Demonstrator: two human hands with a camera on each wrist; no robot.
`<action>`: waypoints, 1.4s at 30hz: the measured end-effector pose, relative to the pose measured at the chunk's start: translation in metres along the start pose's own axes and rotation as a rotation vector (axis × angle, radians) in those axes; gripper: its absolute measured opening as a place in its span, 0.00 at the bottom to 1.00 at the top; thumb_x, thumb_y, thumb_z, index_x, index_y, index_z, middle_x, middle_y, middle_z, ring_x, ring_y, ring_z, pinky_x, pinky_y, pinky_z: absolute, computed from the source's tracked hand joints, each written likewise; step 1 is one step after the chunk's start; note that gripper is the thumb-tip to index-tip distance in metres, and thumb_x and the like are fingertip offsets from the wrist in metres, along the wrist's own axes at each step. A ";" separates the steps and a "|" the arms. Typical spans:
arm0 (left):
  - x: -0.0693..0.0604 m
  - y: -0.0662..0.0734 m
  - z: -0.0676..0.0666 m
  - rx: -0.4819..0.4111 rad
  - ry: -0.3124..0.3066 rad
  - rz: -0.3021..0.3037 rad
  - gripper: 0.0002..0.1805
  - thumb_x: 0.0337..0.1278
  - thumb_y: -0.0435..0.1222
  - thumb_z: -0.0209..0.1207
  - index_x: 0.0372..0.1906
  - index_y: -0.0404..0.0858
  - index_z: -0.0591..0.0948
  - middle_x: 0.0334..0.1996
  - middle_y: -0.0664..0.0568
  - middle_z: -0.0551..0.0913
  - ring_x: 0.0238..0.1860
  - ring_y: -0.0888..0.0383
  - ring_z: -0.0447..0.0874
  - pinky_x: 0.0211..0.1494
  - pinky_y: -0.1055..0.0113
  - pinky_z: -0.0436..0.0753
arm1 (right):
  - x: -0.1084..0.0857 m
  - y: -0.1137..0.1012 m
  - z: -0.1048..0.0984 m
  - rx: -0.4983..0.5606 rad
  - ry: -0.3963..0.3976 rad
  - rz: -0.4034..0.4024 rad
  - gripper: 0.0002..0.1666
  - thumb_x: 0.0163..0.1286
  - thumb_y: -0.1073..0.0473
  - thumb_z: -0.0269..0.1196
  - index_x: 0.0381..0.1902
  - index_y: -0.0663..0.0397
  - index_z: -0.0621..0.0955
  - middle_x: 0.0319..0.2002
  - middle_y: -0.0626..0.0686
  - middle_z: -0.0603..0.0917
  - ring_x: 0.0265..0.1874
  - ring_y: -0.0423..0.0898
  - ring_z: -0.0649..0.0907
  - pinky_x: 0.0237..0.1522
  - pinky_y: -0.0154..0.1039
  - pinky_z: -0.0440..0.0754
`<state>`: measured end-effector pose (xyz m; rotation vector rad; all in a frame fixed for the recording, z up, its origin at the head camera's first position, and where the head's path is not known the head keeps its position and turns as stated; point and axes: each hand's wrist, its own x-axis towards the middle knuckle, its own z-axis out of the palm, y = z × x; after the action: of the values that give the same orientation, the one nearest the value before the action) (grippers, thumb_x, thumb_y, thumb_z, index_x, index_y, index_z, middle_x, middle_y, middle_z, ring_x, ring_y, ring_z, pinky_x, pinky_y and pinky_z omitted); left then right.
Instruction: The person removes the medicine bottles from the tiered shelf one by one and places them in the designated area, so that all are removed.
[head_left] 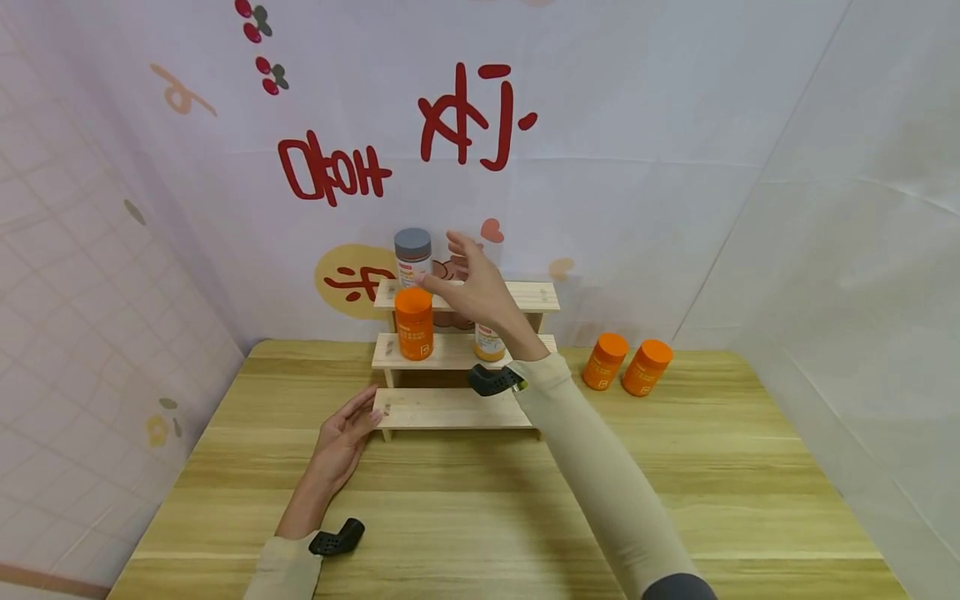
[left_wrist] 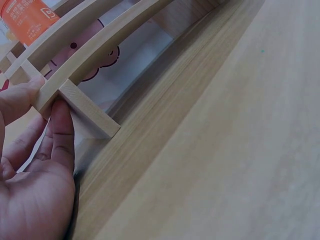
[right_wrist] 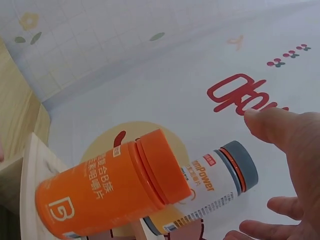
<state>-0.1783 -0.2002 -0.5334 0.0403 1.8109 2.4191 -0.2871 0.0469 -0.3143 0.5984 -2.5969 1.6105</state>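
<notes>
Clock set on the rack in head view, 12 at the wall. Grey-capped jar (head_left: 412,243) upright on the top step at 11 o'clock; right wrist view gives a white label and an orange ring under the cap. Right hand (head_left: 480,287) just to its 3 o'clock side: thumb and fingers apart, holding nothing; right wrist view shows a gap between thumb and cap. Wooden rack (head_left: 457,408), three steps, stands on the table (head_left: 450,508). Left hand (head_left: 345,437) at the rack's 8 o'clock corner, thumb on top of the lowest step's end, fingers beneath by the leg, pinching the plank. Orange jar (head_left: 415,325) upright on the middle step at 10 o'clock, below the grey-capped one. White jar (head_left: 489,343), yellowish at its base, on the same step at 1 o'clock; its top is hidden behind the right arm. Near orange jar (head_left: 605,362) and far orange jar (head_left: 647,368) stand on the table at 3 o'clock, side by side, a narrow gap between. Pale sleeves (head_left: 592,450), a black wrist piece (head_left: 491,381) at the right cuff. Wall cloth (head_left: 637,125) behind, red lettering (head_left: 461,112) at 12, cherries (head_left: 252,32) toward 11.
</notes>
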 end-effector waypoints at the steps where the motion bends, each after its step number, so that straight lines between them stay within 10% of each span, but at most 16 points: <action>1: 0.000 0.000 0.000 -0.002 -0.002 0.002 0.37 0.73 0.29 0.58 0.80 0.32 0.57 0.65 0.53 0.68 0.63 0.70 0.73 0.64 0.80 0.78 | 0.002 -0.001 0.002 -0.001 -0.001 0.011 0.55 0.66 0.40 0.71 0.82 0.46 0.57 0.78 0.57 0.65 0.73 0.59 0.71 0.73 0.56 0.73; 22: 0.000 -0.001 -0.004 0.012 -0.020 0.014 0.37 0.74 0.30 0.57 0.80 0.31 0.56 0.65 0.53 0.68 0.64 0.69 0.73 0.65 0.80 0.77 | 0.030 -0.010 0.032 -0.061 0.049 0.192 0.47 0.66 0.41 0.71 0.75 0.51 0.66 0.62 0.56 0.78 0.58 0.52 0.79 0.62 0.47 0.82; 42: 0.001 -0.001 0.000 0.005 -0.004 0.011 0.38 0.72 0.30 0.59 0.80 0.31 0.56 0.64 0.52 0.69 0.62 0.69 0.75 0.65 0.80 0.77 | 0.030 -0.006 0.039 -0.119 0.096 0.128 0.39 0.68 0.45 0.70 0.70 0.55 0.72 0.62 0.58 0.81 0.57 0.53 0.81 0.61 0.47 0.84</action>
<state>-0.1789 -0.1997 -0.5339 0.0561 1.8200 2.4201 -0.3063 0.0012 -0.3211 0.3460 -2.6845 1.4631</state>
